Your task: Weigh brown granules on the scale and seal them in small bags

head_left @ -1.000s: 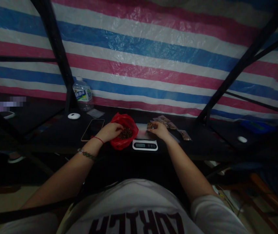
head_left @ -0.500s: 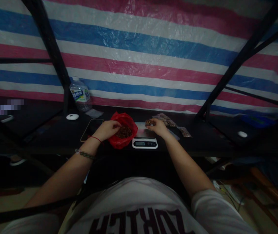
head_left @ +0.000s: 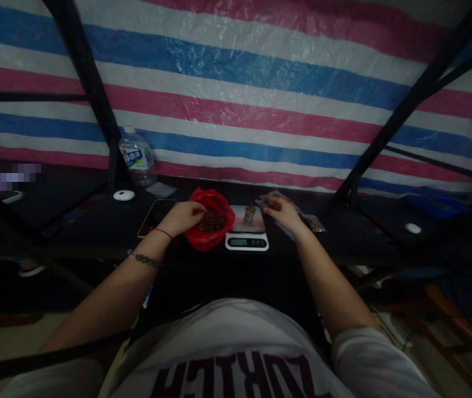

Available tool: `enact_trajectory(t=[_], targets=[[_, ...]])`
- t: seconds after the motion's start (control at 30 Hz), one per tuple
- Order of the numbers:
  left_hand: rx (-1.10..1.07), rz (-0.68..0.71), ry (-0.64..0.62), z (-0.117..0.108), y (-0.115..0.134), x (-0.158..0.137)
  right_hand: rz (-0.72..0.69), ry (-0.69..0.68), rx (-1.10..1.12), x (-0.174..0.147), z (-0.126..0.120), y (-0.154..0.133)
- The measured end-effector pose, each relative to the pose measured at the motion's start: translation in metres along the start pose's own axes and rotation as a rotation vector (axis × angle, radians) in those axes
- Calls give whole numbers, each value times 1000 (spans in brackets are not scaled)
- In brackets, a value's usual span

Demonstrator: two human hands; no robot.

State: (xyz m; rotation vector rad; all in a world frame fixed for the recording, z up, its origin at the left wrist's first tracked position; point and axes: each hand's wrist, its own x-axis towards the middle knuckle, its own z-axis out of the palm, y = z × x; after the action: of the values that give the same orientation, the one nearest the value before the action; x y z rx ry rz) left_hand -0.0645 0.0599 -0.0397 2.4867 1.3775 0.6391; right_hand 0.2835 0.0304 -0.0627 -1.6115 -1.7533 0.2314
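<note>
On the flat shiny plate of the white digital scale (head_left: 247,242) there is one small clear packet with brown bits inside (head_left: 250,213), and no hand touches it, which I judge good for an honest reading. The left hand (head_left: 184,217) is at the near-left side of the crumpled red plastic bag (head_left: 203,240), its fingers bent closely together over the dark brown loose pieces (head_left: 212,222); whether they pinch any, I cannot tell. The right hand (head_left: 284,213) is just beside the scale, above the filled clear plastic packets (head_left: 314,223), with fingers loosely curved and a little apart, and no thing visibly held. To do it well, I would let the number settle (the display is too dim to read here), add only few pieces at once, and avoid that the red bag, so near, leans on the plate.
</note>
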Motion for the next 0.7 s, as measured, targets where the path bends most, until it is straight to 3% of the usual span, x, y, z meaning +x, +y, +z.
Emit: enact_trajectory(t=[0.13,0.27,0.47,0.7], targets=[[16,20,-8,1,4,0,120,-132,-294,-12,-30,16],[30,21,-24,2,6,-1,278,-349,-547,-23,-25,21],[28,59,-23,6,8,0,304,-296,-657,-25,-7,11],[41,79,-23,6,8,-1,298,-307,-634,-24,-15,7]])
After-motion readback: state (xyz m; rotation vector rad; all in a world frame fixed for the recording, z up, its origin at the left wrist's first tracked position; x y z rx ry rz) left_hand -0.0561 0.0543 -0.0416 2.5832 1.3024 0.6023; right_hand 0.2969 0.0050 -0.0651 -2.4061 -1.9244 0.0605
